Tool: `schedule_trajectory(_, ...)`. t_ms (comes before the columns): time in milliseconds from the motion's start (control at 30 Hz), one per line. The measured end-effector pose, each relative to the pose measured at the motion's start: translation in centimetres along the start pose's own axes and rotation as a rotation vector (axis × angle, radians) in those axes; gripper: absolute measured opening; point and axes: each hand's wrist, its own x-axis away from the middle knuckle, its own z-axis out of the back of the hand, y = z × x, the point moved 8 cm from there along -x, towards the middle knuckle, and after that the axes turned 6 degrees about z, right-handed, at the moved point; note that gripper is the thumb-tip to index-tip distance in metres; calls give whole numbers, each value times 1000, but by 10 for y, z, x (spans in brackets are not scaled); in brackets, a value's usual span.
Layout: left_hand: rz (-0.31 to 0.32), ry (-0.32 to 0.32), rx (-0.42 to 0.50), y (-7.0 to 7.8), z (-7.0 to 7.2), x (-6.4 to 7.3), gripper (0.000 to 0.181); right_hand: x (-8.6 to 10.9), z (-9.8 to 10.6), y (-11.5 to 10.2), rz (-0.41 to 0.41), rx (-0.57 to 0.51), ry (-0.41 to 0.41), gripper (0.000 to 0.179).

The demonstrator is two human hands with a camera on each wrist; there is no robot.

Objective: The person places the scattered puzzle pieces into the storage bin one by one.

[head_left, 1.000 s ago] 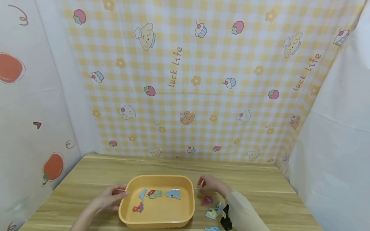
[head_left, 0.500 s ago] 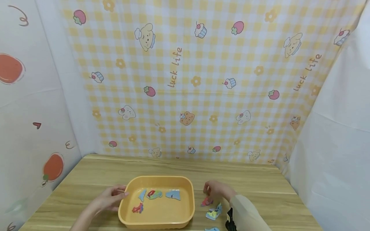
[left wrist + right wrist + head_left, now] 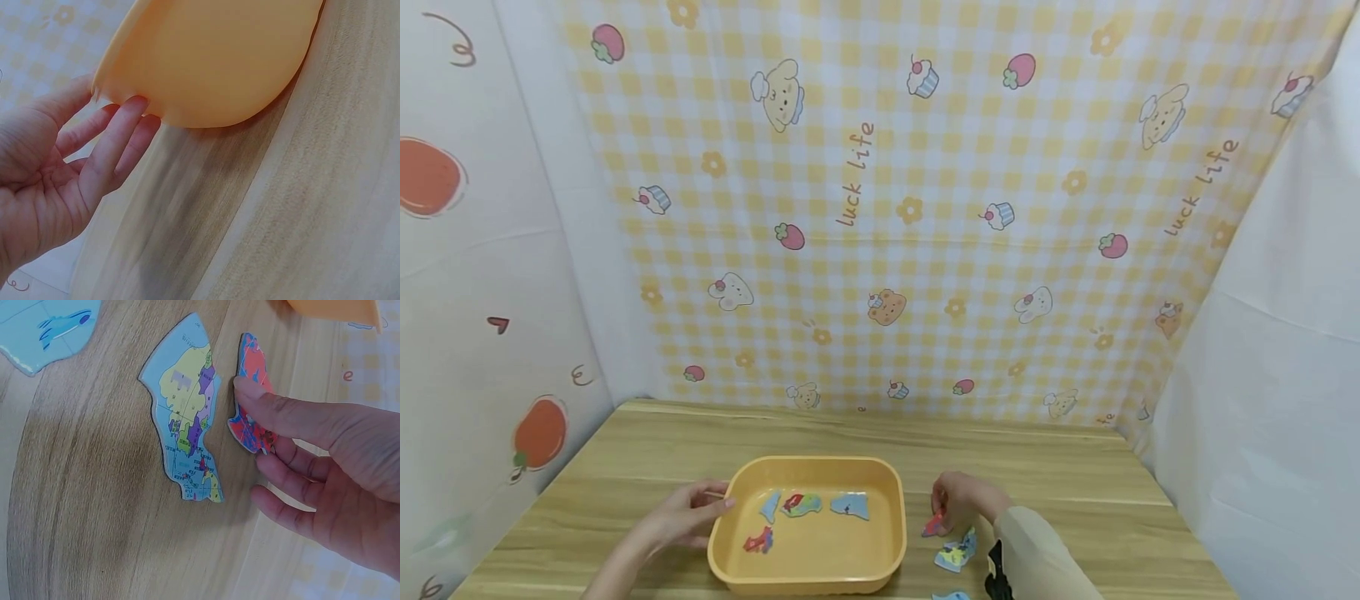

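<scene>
A flat red-and-blue map puzzle piece (image 3: 247,430) sits pinched between the fingers and thumb of the right hand (image 3: 350,478), which was apart from it a second ago. Beside the thumb lies a blue-and-yellow map piece (image 3: 182,406), print too small to read. The left hand (image 3: 47,178) grips a yellow plastic tray (image 3: 225,69); beyond both hands, yellow-checked cloth (image 3: 917,258) reads "luck life".

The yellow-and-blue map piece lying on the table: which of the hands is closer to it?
Right. The right hand is just beyond the map piece, pinching a red piece; the left hand is across the yellow tray, touching its left side.
</scene>
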Motion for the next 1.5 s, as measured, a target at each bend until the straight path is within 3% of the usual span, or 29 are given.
schedule_trajectory(267,-5,5,-5,-1,-1,0,63,2,1,0,4,-15,-12,18)
schedule_trajectory(567,5,13,-1,-2,0,0,62,1,17,-6,51,-15,52,17)
schedule_trajectory(733,1,12,-3,-2,0,0,62,1,22,-10,86,-83,56,15)
schedule_trajectory(933,0,14,-7,-2,0,0,63,0,31,-14,95,-65,73,15)
schedule_trajectory(1500,-2,5,0,-5,2,-2,62,-12,57,-46,228,-85,111,11)
